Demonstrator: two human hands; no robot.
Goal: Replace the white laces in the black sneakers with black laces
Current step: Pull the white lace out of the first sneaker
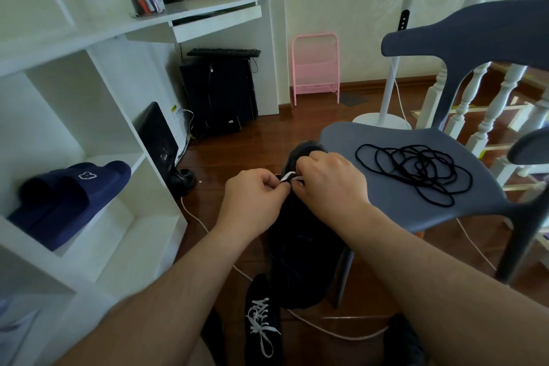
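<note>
1. The left hand is closed, and its fingertips pinch a short piece of white lace at the top of a black sneaker.
2. The right hand is also curled, and it pinches the same white lace just beside the left hand. The two hands almost touch each other.
3. This sneaker is held up in front of the person, above a dark leg; most of it is hidden behind the hands.
4. The second sneaker stands on the wooden floor below, with its white lace in place and tied.
5. The black laces lie in a loose tangle on the seat of a grey chair, to the right of the hands.
6. On the left, a white shelf holds a pair of dark blue slippers.
</note>
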